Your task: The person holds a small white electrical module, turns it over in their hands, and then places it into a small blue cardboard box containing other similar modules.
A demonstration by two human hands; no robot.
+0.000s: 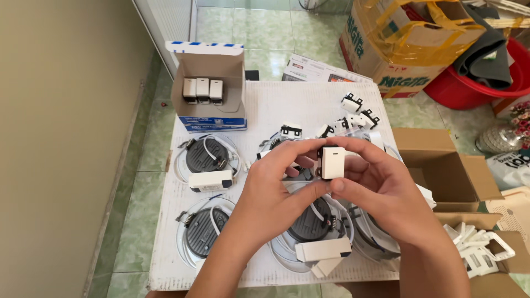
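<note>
Two hands: we are bringing both together above the middle of the white board (265, 105), fingers pinching one small thing between them.
Switch module: we are holding the white switch module (333, 163) upright, its pale face turned toward us, a dark clip showing at its left edge.
Left hand: our left hand (276, 190) is closing on the module from the left, thumb under its bottom edge, fingertips curling over its top.
Right hand: our right hand (381, 193) is gripping it from the right, index finger lying across the top, thumb pressing near the lower corner.
Below the hands: we are hovering over round recessed lamps (203, 156) lying back-up with their white driver boxes (210, 180).
Far side: an open grey carton (210, 88) is standing at the board's back left, three similar modules sitting in it.
Right of the board: loose modules (353, 118) are lying scattered; a brown cardboard box (441, 165) is standing just beside the board.
</note>
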